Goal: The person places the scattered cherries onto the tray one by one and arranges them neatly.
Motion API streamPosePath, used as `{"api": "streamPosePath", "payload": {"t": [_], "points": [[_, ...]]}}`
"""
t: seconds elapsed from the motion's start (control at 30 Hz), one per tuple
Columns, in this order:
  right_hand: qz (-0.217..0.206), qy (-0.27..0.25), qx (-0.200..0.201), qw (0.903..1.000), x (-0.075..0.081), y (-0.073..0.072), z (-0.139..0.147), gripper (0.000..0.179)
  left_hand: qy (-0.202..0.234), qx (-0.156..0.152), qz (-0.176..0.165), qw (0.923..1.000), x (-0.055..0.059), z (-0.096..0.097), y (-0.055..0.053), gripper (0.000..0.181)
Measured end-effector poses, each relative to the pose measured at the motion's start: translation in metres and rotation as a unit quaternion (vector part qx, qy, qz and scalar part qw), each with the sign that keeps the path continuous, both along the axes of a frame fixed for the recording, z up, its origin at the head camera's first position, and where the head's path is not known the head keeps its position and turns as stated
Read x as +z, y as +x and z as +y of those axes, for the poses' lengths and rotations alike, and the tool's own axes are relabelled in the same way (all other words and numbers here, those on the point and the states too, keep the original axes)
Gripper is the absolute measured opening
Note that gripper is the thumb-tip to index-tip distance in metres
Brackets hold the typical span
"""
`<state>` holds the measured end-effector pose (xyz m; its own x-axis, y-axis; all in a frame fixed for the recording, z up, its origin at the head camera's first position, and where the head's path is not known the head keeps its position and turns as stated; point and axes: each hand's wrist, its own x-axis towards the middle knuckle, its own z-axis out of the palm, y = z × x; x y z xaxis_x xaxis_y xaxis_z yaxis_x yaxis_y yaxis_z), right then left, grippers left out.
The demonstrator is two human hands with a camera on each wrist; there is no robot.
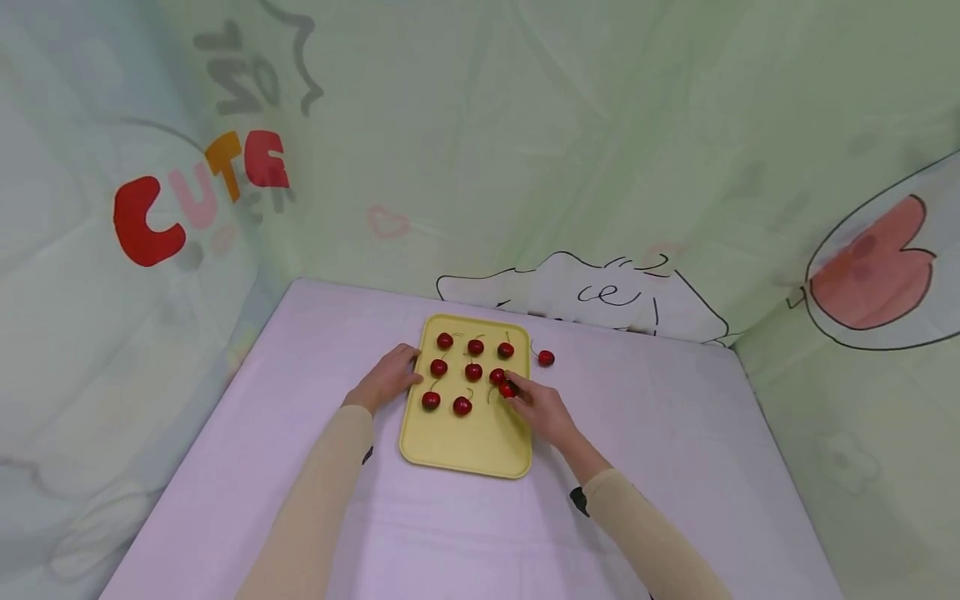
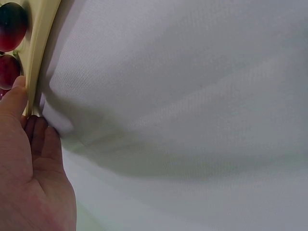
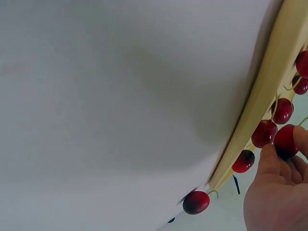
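Observation:
A yellow tray lies on the table with several dark red cherries on it, such as a front-left cherry. My left hand holds the tray's left rim; in the left wrist view the thumb is on the inner side and the other fingers are outside. Over the tray's right side, my right hand pinches a cherry between thumb and fingers. That fruit is close beside another cherry on the tray; whether they touch I cannot tell.
One loose cherry with its stem lies on the table just right of the tray's far corner. The pale lilac tabletop meets printed cloth walls at the back and both sides.

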<state>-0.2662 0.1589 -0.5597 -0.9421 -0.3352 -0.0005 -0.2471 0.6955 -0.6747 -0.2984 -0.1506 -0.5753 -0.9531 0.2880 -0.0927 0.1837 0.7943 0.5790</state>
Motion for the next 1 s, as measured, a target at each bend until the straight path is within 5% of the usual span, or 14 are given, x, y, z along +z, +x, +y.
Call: {"api": "streamPosePath", "payload": {"t": [0.37,0.57,1.0], "points": [[-0.041,0.028,0.079,0.9956,0.0045,0.0098,-0.0061,0.049,0.0,0.004,-0.006,1.0,0.0039,0.0,0.0005,0.051],[-0.03,0.066,0.109,0.9913,-0.0015,0.0096,-0.0065,0.05,0.001,0.004,-0.01,0.9999,0.0019,-0.0002,-0.001,0.051],[-0.024,0.083,0.099,0.9913,0.0011,0.0082,-0.0055,0.049,0.004,0.002,-0.007,1.0,0.0008,-0.0002,-0.0005,0.051]]}}
